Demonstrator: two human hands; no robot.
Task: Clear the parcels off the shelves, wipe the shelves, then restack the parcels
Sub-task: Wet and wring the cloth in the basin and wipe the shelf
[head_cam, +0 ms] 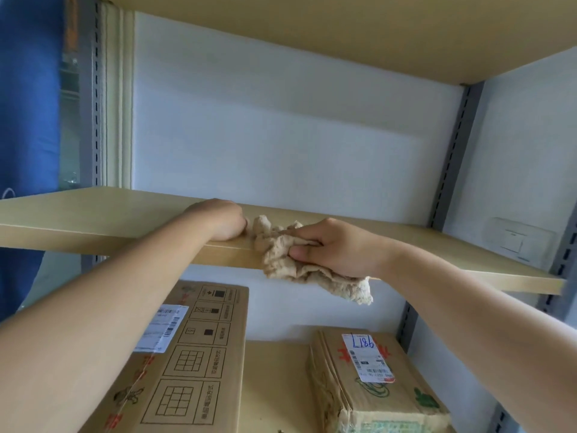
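A pale wooden shelf [93, 214] runs across the middle of the view with no parcels on it. My right hand [337, 248] grips a crumpled beige cloth [290, 260] at the shelf's front edge; part of the cloth hangs below the board. My left hand [218, 218] rests on the shelf just left of the cloth, fingers curled, touching the cloth's edge. On the shelf below stand a large cardboard box [187, 364] at the left and a smaller tied parcel [374, 389] with a white label at the right.
Another wooden shelf [343, 32] sits overhead. Grey slotted metal uprights [456, 151] stand at the right and left. A white wall backs the shelves. A blue cloth [28, 120] hangs at the far left. A wall switch plate [515, 239] is at the right.
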